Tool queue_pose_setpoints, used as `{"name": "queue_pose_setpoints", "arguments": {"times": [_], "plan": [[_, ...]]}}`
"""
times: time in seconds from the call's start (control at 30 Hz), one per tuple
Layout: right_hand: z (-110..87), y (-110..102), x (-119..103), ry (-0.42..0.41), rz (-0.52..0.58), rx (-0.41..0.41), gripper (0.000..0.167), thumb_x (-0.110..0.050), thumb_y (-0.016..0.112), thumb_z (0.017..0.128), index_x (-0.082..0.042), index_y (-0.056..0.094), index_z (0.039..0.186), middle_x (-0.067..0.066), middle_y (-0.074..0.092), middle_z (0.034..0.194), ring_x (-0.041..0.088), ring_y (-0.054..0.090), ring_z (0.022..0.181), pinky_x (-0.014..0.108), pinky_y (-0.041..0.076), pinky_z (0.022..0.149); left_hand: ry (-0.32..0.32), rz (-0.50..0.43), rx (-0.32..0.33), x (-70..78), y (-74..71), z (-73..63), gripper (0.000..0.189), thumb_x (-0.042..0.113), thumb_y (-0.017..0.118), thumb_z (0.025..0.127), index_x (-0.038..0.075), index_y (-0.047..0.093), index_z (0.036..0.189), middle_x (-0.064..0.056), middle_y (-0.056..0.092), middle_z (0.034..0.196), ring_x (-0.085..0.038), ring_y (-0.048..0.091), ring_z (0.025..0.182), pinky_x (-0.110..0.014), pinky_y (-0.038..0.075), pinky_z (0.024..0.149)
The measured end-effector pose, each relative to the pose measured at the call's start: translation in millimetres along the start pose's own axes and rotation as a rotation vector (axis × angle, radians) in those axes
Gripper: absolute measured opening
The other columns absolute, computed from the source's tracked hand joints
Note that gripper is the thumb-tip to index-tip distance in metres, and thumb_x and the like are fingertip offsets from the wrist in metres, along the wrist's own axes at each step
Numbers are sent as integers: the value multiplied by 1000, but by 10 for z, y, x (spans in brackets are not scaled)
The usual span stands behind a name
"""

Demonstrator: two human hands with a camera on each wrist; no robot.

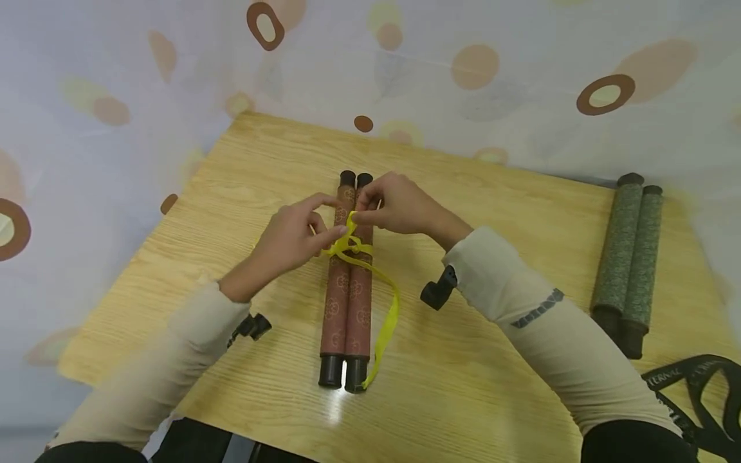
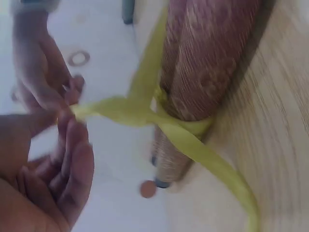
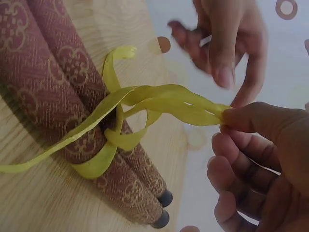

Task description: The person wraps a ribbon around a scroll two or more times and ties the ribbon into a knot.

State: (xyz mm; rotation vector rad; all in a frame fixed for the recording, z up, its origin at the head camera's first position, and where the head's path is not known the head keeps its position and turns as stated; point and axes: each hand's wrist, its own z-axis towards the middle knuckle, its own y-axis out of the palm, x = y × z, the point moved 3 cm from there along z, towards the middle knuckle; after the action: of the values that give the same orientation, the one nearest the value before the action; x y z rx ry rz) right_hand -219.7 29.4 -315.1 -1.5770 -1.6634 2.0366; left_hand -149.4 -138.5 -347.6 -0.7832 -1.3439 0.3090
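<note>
A dark red patterned scroll (image 1: 336,302), rolled into two side-by-side rolls with black ends, lies lengthwise on the table. Around its middle runs a yellow ribbon (image 3: 174,104), knotted with loops, one long tail trailing along the right side. My right hand (image 1: 396,204) pinches the ribbon's looped end between thumb and forefinger, drawn away from the rolls. Close by on the left is my left hand (image 1: 289,238), its thumb beside the ribbon and its forefinger apart from the thumb. In the left wrist view, the left fingers (image 2: 79,164) overlap the ribbon's pinched end.
Two green patterned rolls (image 1: 631,257) with dark ends lie at the table's right side. A black lettered strap (image 1: 683,373) is at the lower right corner. Behind the wooden table (image 1: 463,386) hangs a pale curtain (image 1: 405,71) with brown and peach spots.
</note>
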Motion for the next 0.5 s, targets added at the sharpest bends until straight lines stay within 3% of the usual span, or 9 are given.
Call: {"name": "queue_pose_setpoints", "arguments": {"times": [0.03, 0.1, 0.2, 0.27, 0.37, 0.5], "plan": [[3, 16, -14, -21, 5, -5, 15, -17, 67, 95, -7, 74, 86, 13, 73, 83, 19, 62, 64, 27, 47, 60, 9, -40, -12, -82, -27, 62, 37, 25, 66, 98, 7, 61, 130, -13, 73, 75, -16, 61, 55, -30, 50, 51], [7, 47, -40, -55, 11, -17, 13, -16, 67, 95, -7, 74, 88, 14, 74, 85, 20, 64, 68, 26, 48, 62, -3, -161, -96, -192, -26, 127, 32, 22, 63, 100, 7, 63, 128, -16, 74, 80, -22, 67, 61, -36, 55, 54], [19, 79, -35, -95, 47, -43, 13, -17, 67, 96, -7, 74, 90, 14, 74, 85, 22, 67, 71, 27, 50, 63, -55, -302, -168, -292, 13, 153, 22, 19, 59, 102, 3, 69, 112, -19, 75, 92, -30, 71, 77, -45, 60, 61], [41, 100, 21, -116, 105, -57, 16, -19, 65, 98, -7, 73, 92, 16, 72, 83, 25, 64, 69, 29, 49, 63, -84, -353, -164, -333, 36, 149, 21, 19, 58, 102, 1, 70, 104, -19, 76, 97, -28, 73, 83, -48, 61, 66], [94, 153, 188, -107, 183, -38, 24, -21, 57, 103, -4, 72, 94, 19, 68, 79, 34, 60, 68, 33, 48, 61, -110, -412, -138, -372, 62, 148, 21, 19, 57, 103, 1, 68, 105, -21, 75, 102, -19, 74, 86, -50, 61, 70], [170, 312, 439, -44, 25, -12, 20, -22, 60, 101, -7, 72, 95, 10, 69, 83, 24, 59, 68, 27, 46, 61, -132, -483, -119, -396, 98, 145, 20, 18, 57, 103, 0, 65, 107, -23, 74, 106, -12, 73, 87, -49, 61, 73]]}}
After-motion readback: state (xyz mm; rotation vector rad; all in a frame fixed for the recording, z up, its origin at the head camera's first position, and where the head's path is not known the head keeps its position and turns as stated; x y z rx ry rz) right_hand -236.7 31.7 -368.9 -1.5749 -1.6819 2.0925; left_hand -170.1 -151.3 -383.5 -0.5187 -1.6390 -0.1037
